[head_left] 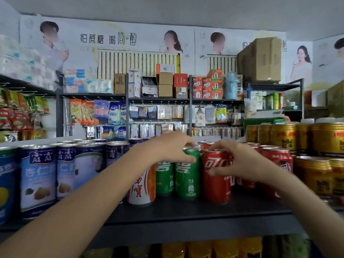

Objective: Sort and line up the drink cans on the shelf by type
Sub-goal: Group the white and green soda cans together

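— Green can point(187, 175): where is it?
— Upright near the front edge of the shelf point(186, 211), just beside a red can point(216, 175).
— The hands?
— Left hand point(171, 148) grips the green can's top. Right hand point(236, 161) holds the red can, fingers curled over its rim.
— Neighbours?
— Blue cans point(39, 175) toward the left end, gold cans point(314, 175) toward the right.
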Motion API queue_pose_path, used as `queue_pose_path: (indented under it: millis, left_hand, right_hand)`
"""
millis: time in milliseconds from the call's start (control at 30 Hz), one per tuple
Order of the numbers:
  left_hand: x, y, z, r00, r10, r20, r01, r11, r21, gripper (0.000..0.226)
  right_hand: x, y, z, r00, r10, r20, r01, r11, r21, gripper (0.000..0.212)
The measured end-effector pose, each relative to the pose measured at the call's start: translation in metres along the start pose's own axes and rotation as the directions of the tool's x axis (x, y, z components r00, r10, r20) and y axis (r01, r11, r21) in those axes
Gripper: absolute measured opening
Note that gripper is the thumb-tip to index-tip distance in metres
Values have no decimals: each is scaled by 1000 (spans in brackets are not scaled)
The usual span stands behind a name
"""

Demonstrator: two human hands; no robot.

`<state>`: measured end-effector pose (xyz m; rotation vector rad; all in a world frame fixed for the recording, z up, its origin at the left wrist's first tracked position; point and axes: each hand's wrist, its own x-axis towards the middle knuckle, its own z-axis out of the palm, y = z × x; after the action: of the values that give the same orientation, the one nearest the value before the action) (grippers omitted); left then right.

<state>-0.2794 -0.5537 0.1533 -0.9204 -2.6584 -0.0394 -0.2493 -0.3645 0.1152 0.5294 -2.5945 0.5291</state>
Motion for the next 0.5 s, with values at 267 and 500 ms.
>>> queue_pose_path:
  millis: [267,500]
  left_hand:
    - [17,17,2,990,-133,-41,133,991,12,30]
    - [28,27,2,978,-190,-87,196,979,62,26]
  right_hand:
    - [-16,28,-37,1000,-4,3,4,969,-245,54]
    - [-15,50,-50,996,41,78,4,867,-498,59]
